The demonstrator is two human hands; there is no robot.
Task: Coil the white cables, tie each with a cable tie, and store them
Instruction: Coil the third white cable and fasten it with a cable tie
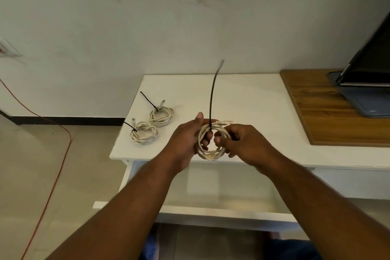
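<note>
Head view, only one available: both hands are working above the near edge of the white table (253,99). Left hand (187,141) is closing around the left side of the coiled white cable (211,143), fingers threading through the loop, thumb pressing on top near where the tie crosses. Right hand (240,143) is pinching the coil's right side, thumb and fingers curling in on the strands just below the clear plug (226,122), which is poking out at the top. Black cable tie (212,99) is wrapping the coil at its top and its long free tail is sticking straight up, so it's looking threaded but possibly not cinched; can't tell how tight the loop is sitting. Two finished coils are lying on the table to the left: near tied coil (144,135) and far tied coil (161,114), side by side and just touching or nearly so, each with a black tie tail pointing up-left. Judgement: this is the tie step on cable three. Next move is likely calling for one hand to be holding the bundle steady while the other is grabbing the tail and pulling it snug, then the coil is going with the other two for storing. No storage spot is showing clearly here.
</note>
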